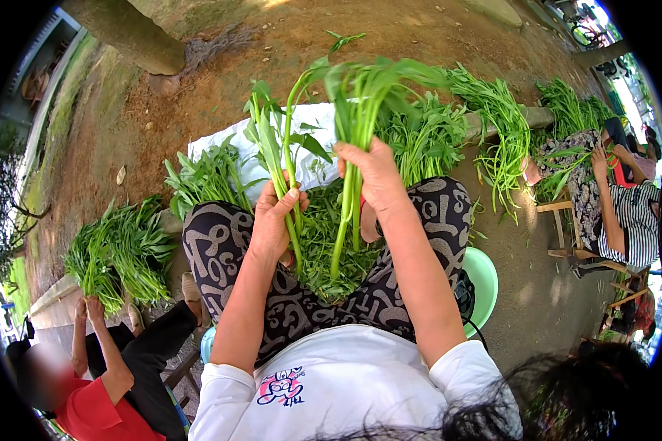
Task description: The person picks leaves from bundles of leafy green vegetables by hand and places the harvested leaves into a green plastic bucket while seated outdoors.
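My right hand point(375, 176) grips a thick bunch of long green leafy stalks point(357, 103), held upright above my lap. My left hand point(276, 217) is closed around a few thinner leafy stems point(272, 140) just left of that bunch. Below both hands, between my patterned trouser knees point(221, 250), lies a loose heap of more greens point(324, 242). A white cloth point(312, 117) is spread on the dirt ahead, with greens on it.
A person in red point(95, 397) at lower left handles a bundle of greens point(118, 250). Another person in a striped top point(629, 220) sits at right on a wooden stool beside more greens point(504, 132). A green plastic stool point(482, 275) is under me. A tree trunk point(125, 33) stands upper left.
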`<action>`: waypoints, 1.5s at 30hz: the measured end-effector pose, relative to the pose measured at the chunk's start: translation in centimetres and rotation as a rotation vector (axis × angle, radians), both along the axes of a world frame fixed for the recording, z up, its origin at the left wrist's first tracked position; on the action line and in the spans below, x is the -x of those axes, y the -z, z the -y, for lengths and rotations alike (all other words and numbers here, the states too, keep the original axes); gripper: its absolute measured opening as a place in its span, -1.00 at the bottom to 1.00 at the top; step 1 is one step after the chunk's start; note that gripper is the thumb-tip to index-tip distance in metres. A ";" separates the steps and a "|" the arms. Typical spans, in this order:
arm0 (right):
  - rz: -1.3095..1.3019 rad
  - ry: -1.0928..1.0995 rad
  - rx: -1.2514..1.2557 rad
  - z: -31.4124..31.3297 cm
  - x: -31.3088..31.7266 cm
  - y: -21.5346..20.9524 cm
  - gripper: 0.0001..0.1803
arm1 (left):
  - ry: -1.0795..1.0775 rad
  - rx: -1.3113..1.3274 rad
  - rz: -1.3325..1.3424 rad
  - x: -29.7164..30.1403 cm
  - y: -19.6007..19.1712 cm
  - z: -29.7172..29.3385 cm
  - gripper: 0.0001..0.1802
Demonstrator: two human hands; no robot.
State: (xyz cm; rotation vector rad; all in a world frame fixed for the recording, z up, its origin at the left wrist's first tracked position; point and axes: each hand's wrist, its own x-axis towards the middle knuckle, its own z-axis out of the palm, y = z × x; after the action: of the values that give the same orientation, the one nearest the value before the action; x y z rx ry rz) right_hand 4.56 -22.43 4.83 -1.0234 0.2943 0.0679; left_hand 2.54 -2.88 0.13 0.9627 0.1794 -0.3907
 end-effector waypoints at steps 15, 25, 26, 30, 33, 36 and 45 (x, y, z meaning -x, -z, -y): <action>0.162 0.011 0.093 -3.1 0.2 1.8 -0.65 | 0.186 -0.153 0.019 1.1 -1.2 1.2 -0.60; 0.085 0.068 0.004 -1.9 -0.1 1.5 -0.78 | 0.074 -0.125 0.014 0.6 -1.2 0.7 -0.53; 0.091 0.070 0.011 -1.6 -0.1 1.6 -0.77 | 0.064 -0.123 0.008 0.6 -1.2 0.7 -0.54; 0.040 0.050 -0.023 -0.8 0.2 0.9 -0.69 | 0.006 -0.193 -0.004 0.2 -0.4 -0.2 -0.56; 0.078 0.059 0.053 -0.4 0.2 0.2 -0.68 | -0.037 -0.224 0.043 0.0 -0.7 -0.2 -0.58; 0.102 0.048 0.097 -0.6 0.2 0.3 -0.70 | -0.035 -0.233 0.113 -0.2 -0.3 -0.5 -0.58; 0.049 0.007 0.064 -1.1 0.0 1.9 -0.66 | 0.014 -0.233 0.079 0.0 -0.6 -0.3 -0.60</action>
State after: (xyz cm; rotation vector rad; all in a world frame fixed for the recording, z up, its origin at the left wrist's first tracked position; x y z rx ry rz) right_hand 4.58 -21.28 2.96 -1.0860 0.2567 0.0271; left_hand 2.56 -2.55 0.72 1.2071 0.1481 -0.3491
